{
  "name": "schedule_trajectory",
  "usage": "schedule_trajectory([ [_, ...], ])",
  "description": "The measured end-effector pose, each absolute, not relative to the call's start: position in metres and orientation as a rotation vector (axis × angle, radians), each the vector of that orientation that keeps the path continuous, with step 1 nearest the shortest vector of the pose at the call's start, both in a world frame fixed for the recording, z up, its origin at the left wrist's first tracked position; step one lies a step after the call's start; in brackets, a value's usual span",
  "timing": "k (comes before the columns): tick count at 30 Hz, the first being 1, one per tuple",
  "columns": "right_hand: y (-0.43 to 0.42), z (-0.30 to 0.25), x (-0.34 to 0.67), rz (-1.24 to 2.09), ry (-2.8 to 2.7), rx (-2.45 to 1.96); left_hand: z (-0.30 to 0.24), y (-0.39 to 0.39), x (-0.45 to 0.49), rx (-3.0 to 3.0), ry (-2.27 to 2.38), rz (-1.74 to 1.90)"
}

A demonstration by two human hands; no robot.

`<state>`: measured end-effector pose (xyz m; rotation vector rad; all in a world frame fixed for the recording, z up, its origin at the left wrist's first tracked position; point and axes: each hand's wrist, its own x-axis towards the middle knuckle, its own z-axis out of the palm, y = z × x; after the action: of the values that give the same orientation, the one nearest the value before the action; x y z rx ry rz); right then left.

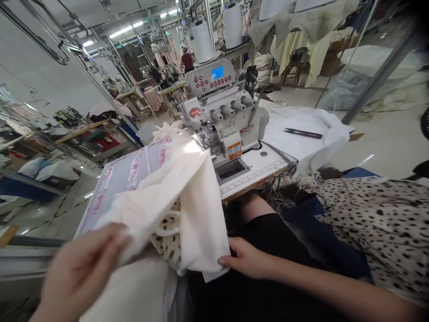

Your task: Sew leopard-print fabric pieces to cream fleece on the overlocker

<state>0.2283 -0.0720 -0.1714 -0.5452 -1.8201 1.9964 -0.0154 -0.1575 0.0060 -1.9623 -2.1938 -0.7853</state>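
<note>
A cream fabric piece (187, 192) stretches from the white overlock sewing machine (224, 120) down toward my lap. My left hand (80, 268) pinches its lower left edge, fingers closed on the cloth and blurred by motion. My right hand (246, 257) grips the fabric's lower right corner over my dark skirt. A spotted cloth (167, 246) shows underneath the cream piece.
The machine's table (258, 167) carries a ruler strip along its front edge. Black thread snips (303, 133) lie on white cloth to the right. A spotted garment (378, 219) lies at my right side. White thread cones (204, 40) stand behind the machine. Other workstations fill the left background.
</note>
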Motion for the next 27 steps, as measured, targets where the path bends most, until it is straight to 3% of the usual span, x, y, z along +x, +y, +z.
schedule_trajectory([
  [3, -0.088, -0.166, 0.233, 2.125, -1.830, -0.519, -0.022, -0.166, 0.031, -2.481, -2.182, -0.501],
  [6, -0.100, -0.165, 0.238, 2.050, -1.891, -0.423, -0.062, -0.162, 0.055, -2.518, -2.055, -0.383],
  [17, -0.115, -0.141, 0.251, 1.702, -1.914, -0.466, -0.096, -0.178, 0.081, -2.199, -1.461, -0.507],
  [27, -0.113, -0.114, 0.248, 1.389, -2.057, -0.451, -0.072, -0.180, 0.091, -2.439, -1.765, -0.936],
])
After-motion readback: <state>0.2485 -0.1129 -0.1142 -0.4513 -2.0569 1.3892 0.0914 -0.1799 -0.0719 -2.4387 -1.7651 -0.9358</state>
